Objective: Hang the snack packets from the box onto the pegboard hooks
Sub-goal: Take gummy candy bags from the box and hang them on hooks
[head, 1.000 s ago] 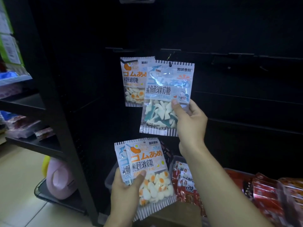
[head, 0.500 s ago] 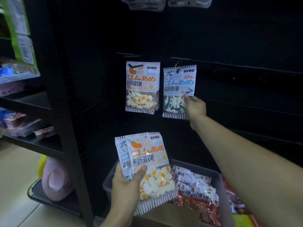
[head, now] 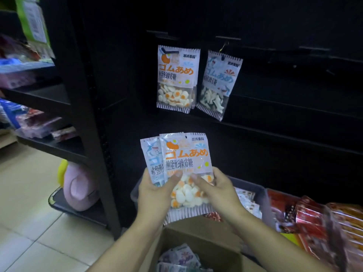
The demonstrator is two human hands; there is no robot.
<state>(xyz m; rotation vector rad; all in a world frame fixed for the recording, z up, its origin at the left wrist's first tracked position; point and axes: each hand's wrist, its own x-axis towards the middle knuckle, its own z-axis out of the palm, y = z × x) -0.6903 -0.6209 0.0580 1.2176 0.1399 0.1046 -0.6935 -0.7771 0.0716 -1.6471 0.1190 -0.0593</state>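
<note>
My left hand (head: 155,195) grips a fan of snack packets: an orange egg-candy packet (head: 186,160) in front and a blue shark-candy packet (head: 152,160) behind it. My right hand (head: 214,189) pinches the lower right of the egg-candy packet. On the black pegboard (head: 275,20) above, an egg-candy packet (head: 176,79) hangs from a hook, and a shark-candy packet (head: 218,83) hangs tilted on the hook (head: 223,49) to its right. The cardboard box (head: 196,248) sits below my hands with several packets inside.
A grey bin (head: 261,195) of red snack packs stands behind my hands, with more red packs (head: 306,218) to the right. A black shelving upright (head: 86,114) stands left, a pink bag (head: 78,189) on its base. More bare hooks (head: 314,48) line the board.
My right hand let go of the hung shark-candy packet and came down to the packets in my left hand. The shark-candy packet now hangs free and tilted.
</note>
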